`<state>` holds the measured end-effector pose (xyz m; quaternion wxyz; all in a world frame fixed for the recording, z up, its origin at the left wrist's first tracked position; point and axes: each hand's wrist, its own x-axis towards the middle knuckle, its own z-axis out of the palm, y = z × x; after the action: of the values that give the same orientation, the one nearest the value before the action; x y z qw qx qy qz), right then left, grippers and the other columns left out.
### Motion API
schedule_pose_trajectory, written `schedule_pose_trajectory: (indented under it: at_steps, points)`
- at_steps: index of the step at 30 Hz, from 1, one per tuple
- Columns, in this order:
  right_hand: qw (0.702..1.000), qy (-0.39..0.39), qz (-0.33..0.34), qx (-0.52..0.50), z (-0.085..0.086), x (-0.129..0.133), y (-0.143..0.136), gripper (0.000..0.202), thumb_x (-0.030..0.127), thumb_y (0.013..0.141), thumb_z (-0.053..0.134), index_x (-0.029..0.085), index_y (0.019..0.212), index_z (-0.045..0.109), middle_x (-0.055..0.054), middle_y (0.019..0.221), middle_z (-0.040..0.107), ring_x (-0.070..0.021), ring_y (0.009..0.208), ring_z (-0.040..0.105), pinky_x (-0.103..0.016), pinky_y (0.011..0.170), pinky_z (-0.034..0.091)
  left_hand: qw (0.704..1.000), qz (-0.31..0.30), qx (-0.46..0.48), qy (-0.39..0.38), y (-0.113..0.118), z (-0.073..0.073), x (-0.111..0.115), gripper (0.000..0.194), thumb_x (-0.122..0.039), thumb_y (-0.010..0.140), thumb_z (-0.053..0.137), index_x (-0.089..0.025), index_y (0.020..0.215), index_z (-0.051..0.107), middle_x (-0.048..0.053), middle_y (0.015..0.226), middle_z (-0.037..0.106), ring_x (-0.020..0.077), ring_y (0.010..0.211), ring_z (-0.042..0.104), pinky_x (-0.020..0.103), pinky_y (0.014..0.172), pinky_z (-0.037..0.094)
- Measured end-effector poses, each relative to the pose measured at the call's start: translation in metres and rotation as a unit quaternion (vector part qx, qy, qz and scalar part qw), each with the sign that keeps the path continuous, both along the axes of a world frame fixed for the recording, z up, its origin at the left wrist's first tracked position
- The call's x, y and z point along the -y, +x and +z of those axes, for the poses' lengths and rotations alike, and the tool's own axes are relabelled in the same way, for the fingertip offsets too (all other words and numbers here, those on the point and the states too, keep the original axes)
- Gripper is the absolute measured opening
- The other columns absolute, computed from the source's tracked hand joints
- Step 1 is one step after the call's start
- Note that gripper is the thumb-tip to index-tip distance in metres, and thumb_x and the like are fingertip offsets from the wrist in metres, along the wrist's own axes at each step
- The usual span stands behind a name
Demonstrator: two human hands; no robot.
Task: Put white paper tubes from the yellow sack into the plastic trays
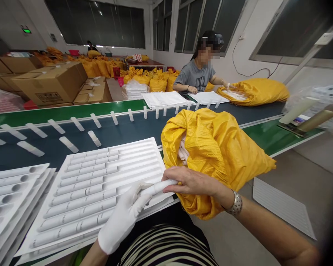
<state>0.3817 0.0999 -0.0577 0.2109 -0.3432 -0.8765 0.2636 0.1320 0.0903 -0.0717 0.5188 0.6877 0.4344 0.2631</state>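
Note:
My left hand (123, 216), in a white glove, grips one end of a white plastic tube (154, 188). The bare fingers of my right hand (190, 181) are closed around the tube's other end. Below them lies a white grooved tray (137, 159), its left grooves holding several printed white tubes (83, 181) and its right part bare. Just beyond my right hand rests an open yellow woven sack (215, 142) with loose white tubes (182, 152) showing in its mouth.
Small white tubes stand in a row on a dark conveyor belt (144, 129). More stacked trays (11, 207) lie at the left. Across the belt sits a co-worker (198, 70) beside trays and another yellow sack (261, 90). A metal stand (308, 114) is at the right.

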Motion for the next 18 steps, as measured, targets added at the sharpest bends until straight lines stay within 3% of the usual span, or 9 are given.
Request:
schedule_pose_trajectory:
  at_steps: [4,7,9,11,13,15,18]
  points:
    - [0.999,0.043,0.006,-0.007,0.001,0.003,-0.001,0.038,0.051,0.105,0.046,0.017,0.107,0.064,-0.005,0.091,0.060,-0.0192,0.089,0.056,-0.031,0.083,0.046,0.996,-0.012,0.000,-0.092,-0.004,0.009,0.000,0.043,-0.063,0.090,0.053,-0.022,0.087,0.065,-0.004,0.064,0.041,0.0137,0.057,0.036,0.025,0.054,0.034]
    - [0.997,0.065,0.011,-0.039,-0.002,0.005,-0.001,0.038,0.050,0.104,0.049,0.016,0.109,0.066,-0.005,0.087,0.061,-0.0193,0.087,0.056,-0.032,0.084,0.047,0.988,-0.045,-0.001,-0.146,-0.008,0.006,0.002,0.044,-0.065,0.091,0.051,-0.022,0.087,0.064,-0.005,0.059,0.038,0.0126,0.052,0.031,0.024,0.048,0.029]
    - [0.997,0.052,0.003,-0.053,-0.004,0.006,0.002,0.037,0.050,0.103,0.051,0.016,0.104,0.066,-0.004,0.084,0.062,-0.0186,0.083,0.057,-0.031,0.080,0.047,0.996,-0.039,-0.015,-0.079,-0.010,0.000,0.004,0.037,-0.057,0.094,0.052,-0.024,0.091,0.067,-0.002,0.064,0.051,0.0148,0.056,0.044,0.025,0.053,0.039]
    - [0.998,0.014,-0.027,-0.052,-0.003,0.007,0.008,0.036,0.049,0.103,0.052,0.016,0.097,0.065,-0.002,0.081,0.061,-0.0167,0.077,0.057,-0.028,0.072,0.046,0.998,0.004,-0.025,0.056,-0.013,-0.008,0.006,0.024,-0.045,0.095,0.055,-0.027,0.102,0.069,0.002,0.083,0.066,0.0195,0.075,0.060,0.028,0.071,0.049]
    - [0.997,-0.025,-0.059,-0.048,-0.001,0.008,0.014,0.035,0.047,0.104,0.050,0.017,0.093,0.063,0.000,0.078,0.061,-0.0145,0.070,0.056,-0.025,0.066,0.044,0.986,0.044,-0.020,0.160,-0.016,-0.018,0.008,0.023,-0.037,0.095,0.058,-0.030,0.114,0.067,0.003,0.101,0.071,0.0224,0.091,0.065,0.030,0.086,0.051]
    - [0.995,-0.042,-0.071,-0.052,-0.001,0.008,0.017,0.032,0.046,0.104,0.051,0.017,0.095,0.063,0.000,0.081,0.063,-0.0140,0.070,0.058,-0.024,0.065,0.044,0.981,0.064,-0.018,0.184,-0.017,-0.023,0.009,0.025,-0.036,0.093,0.060,-0.030,0.117,0.066,0.003,0.105,0.071,0.0228,0.094,0.066,0.030,0.088,0.051]
    - [0.996,-0.009,-0.058,-0.073,-0.005,0.006,0.017,0.031,0.047,0.102,0.056,0.017,0.104,0.064,-0.003,0.092,0.066,-0.0172,0.085,0.061,-0.027,0.076,0.047,0.993,0.061,-0.016,0.098,-0.014,-0.016,0.009,0.027,-0.043,0.093,0.060,-0.028,0.114,0.067,0.003,0.097,0.070,0.0212,0.083,0.063,0.030,0.079,0.051]
